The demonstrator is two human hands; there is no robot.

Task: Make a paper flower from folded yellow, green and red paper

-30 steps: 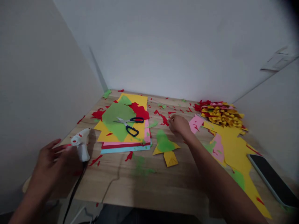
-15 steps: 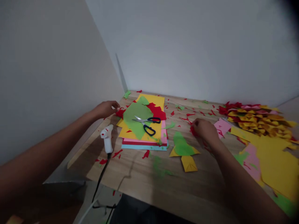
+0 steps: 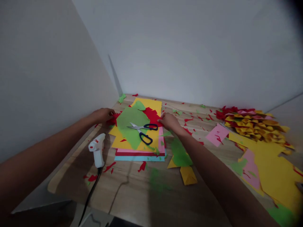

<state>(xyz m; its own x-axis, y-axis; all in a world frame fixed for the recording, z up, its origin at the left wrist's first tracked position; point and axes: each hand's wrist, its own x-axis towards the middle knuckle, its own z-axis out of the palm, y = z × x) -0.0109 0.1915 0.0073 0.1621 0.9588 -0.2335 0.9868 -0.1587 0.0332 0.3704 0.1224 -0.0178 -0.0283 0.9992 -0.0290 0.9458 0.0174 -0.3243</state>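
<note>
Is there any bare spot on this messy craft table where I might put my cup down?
The barest wood is at the near edge, between the glue gun with its cord and the yellow folded piece. A scrap-dotted strip lies between the paper stack and the pink square. It is crowded at the stack, where both hands rest, and at the right among yellow sheets.

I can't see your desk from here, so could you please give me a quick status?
Left hand and right hand on the red paper's two ends. Scissors lie on the green sheet above it.

White glue gun (image 3: 97, 151), folded paper pile (image 3: 255, 124), pink scrap (image 3: 216, 135) on wooden table (image 3: 132, 195)
</note>
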